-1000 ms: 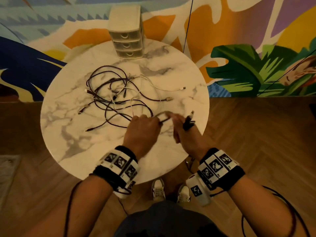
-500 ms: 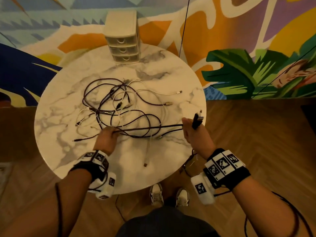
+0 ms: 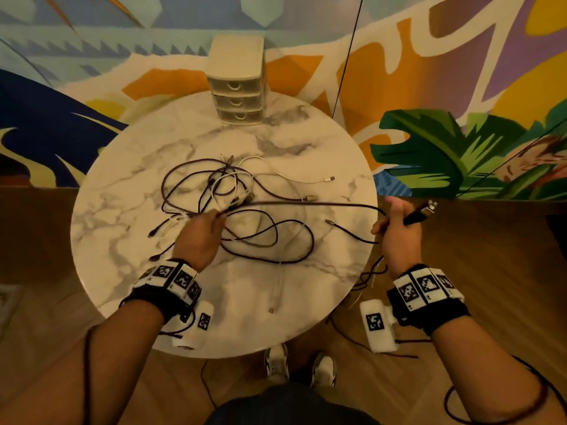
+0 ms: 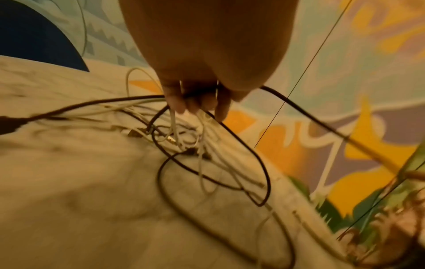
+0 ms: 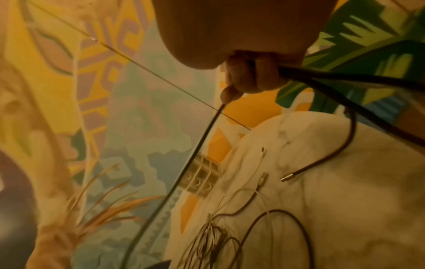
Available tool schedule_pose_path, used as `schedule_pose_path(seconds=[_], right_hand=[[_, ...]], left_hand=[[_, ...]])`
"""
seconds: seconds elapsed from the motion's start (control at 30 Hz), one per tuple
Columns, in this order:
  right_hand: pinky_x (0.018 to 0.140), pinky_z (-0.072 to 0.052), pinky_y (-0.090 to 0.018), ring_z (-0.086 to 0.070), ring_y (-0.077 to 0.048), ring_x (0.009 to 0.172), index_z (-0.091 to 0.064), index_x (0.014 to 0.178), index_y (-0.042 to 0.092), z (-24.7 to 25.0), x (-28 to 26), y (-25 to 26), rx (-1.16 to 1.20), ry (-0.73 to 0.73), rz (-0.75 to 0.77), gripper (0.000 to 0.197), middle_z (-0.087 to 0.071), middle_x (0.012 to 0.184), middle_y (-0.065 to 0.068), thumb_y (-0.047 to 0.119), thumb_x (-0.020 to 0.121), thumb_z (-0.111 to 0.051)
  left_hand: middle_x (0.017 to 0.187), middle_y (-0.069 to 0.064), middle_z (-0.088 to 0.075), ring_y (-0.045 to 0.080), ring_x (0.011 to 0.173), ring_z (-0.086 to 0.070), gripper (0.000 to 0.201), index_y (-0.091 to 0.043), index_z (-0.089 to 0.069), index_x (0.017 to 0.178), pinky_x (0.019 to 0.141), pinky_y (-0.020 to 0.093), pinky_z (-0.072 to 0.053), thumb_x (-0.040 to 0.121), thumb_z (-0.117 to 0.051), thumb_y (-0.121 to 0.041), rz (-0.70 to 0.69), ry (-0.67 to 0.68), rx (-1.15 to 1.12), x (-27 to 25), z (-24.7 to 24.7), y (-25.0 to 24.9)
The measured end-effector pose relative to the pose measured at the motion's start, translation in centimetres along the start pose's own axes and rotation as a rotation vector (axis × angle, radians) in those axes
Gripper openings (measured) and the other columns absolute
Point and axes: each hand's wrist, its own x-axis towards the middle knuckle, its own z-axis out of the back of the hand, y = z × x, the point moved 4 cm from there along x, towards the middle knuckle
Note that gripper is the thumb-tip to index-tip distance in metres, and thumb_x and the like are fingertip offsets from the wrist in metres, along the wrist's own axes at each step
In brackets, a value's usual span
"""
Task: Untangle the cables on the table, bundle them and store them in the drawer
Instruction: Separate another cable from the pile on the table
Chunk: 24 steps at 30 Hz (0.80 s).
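Marble table (image 3: 122,271), closed drawer unit (image 3: 236,87), both hands (image 3: 199,237) (image 3: 395,237) pinching one dark cable (image 3: 306,203).

Mural wall (image 3: 460,72), wood floor (image 3: 491,271)

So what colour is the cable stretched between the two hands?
Dark, near black cable; head view shows it best.

A round white marble worktop (image 3: 129,191) with grey veins stands on a wooden floor (image 3: 478,271) laid in a herringbone pattern. Behind its far edge rises a painted wall (image 3: 399,56) showing bold orange, yellow, purple and navy shapes and large green leaves (image 3: 429,148). The light is warm and dim.
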Motion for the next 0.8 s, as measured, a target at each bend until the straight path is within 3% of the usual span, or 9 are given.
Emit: schedule_pose_path(seconds=[0.1, 0.2, 0.3, 0.37, 0.43, 0.53, 0.6, 0.67, 0.8], right_hand=[[0.053, -0.038, -0.015, -0.049, -0.001, 0.046, -0.053, 0.122, 0.017, -2.0, -1.5, 1.8, -0.050, 0.145, 0.164, 0.033, -0.054, 0.060, -0.008, 0.031, 0.103, -0.031], [0.055, -0.040, -0.020, -0.049, -0.006, 0.047, -0.050, 0.130, 0.028, -7.2, -5.8, 2.3, -0.130, 0.548, 0.189, 0.035, -0.055, 0.055, -0.003, 0.038, 0.101, -0.032], [0.070, -0.048, -0.029, -0.059, -0.012, 0.057, -0.061, 0.112, 0.027, -11.0, -8.8, 1.7, -0.460, 0.783, 0.154, 0.037, -0.063, 0.057, -0.002, 0.046, 0.099, -0.032], [0.072, -0.048, -0.034, -0.057, -0.013, 0.060, -0.061, 0.085, 0.026, -11.6, -8.9, 0.9, -0.577, 0.790, 0.110, 0.034, -0.062, 0.062, 0.003, 0.044, 0.099, -0.035], [0.070, -0.044, -0.033, -0.052, -0.015, 0.064, -0.050, 0.066, 0.030, -11.4, -8.7, 0.5, -0.642, 0.773, 0.114, 0.036, -0.056, 0.067, 0.006, 0.040, 0.099, -0.040], [0.064, -0.034, -0.030, -0.042, -0.010, 0.056, -0.039, 0.059, 0.029, -10.7, -8.6, 0.6, -0.636, 0.775, 0.135, 0.040, -0.046, 0.061, 0.007, 0.039, 0.099, -0.041], [0.062, -0.036, -0.031, -0.042, -0.012, 0.056, -0.043, 0.061, 0.025, -10.2, -8.3, 0.8, -0.569, 0.744, 0.124, 0.040, -0.048, 0.062, 0.004, 0.041, 0.098, -0.041], [0.064, -0.039, -0.033, -0.045, -0.014, 0.059, -0.048, 0.065, 0.021, -9.8, -8.0, 0.6, -0.509, 0.703, 0.115, 0.040, -0.052, 0.064, 0.001, 0.044, 0.097, -0.041], [0.057, -0.034, -0.027, -0.041, -0.009, 0.050, -0.042, 0.061, 0.023, -9.1, -7.8, -0.3, -0.460, 0.651, 0.114, 0.042, -0.045, 0.054, 0.007, 0.044, 0.097, -0.039]], left_hand=[[0.086, 0.020, -0.065, 0.037, 0.082, -0.059, 0.029, -0.005, -0.060, 0.093, 0.066, 0.038, -0.040, 0.098, -0.042, -0.028, -0.065, -0.140, 0.042, -1.2, 2.3, -3.7], [0.092, 0.014, -0.064, 0.033, 0.089, -0.057, 0.032, -0.008, -0.062, 0.097, 0.071, 0.039, -0.045, 0.096, -0.040, -0.032, -0.217, -0.050, 0.186, -3.7, 0.8, -7.9], [0.093, 0.006, -0.061, 0.024, 0.090, -0.052, 0.024, -0.014, -0.059, 0.101, 0.073, 0.036, -0.045, 0.098, -0.040, -0.029, -0.248, 0.043, 0.241, -5.1, -1.4, -9.0], [0.096, 0.004, -0.059, 0.021, 0.092, -0.050, 0.022, -0.014, -0.058, 0.102, 0.074, 0.032, -0.043, 0.098, -0.041, -0.027, -0.250, 0.077, 0.219, -5.5, -2.6, -8.2], [0.097, 0.004, -0.059, 0.022, 0.092, -0.051, 0.020, -0.012, -0.060, 0.100, 0.074, 0.030, -0.041, 0.096, -0.046, -0.025, -0.234, 0.142, 0.143, -5.8, -4.1, -6.3], [0.098, 0.011, -0.062, 0.029, 0.095, -0.057, 0.017, -0.006, -0.065, 0.096, 0.079, 0.030, -0.039, 0.093, -0.053, -0.018, -0.163, 0.276, 0.017, -5.6, -5.7, -2.2], [0.107, 0.015, -0.063, 0.032, 0.105, -0.057, 0.017, -0.004, -0.067, 0.100, 0.087, 0.027, -0.038, 0.092, -0.053, -0.010, -0.135, 0.296, 0.002, -4.3, -5.3, 0.0], [0.115, 0.016, -0.061, 0.032, 0.110, -0.054, 0.020, -0.004, -0.065, 0.107, 0.094, 0.030, -0.038, 0.092, -0.052, -0.008, -0.082, 0.222, 0.017, -2.3, -4.0, 1.7], [0.107, 0.020, -0.059, 0.038, 0.104, -0.052, 0.016, -0.002, -0.064, 0.100, 0.092, 0.041, -0.041, 0.088, -0.054, -0.005, -0.018, -0.035, 0.077, 0.3, -2.5, 4.2]])
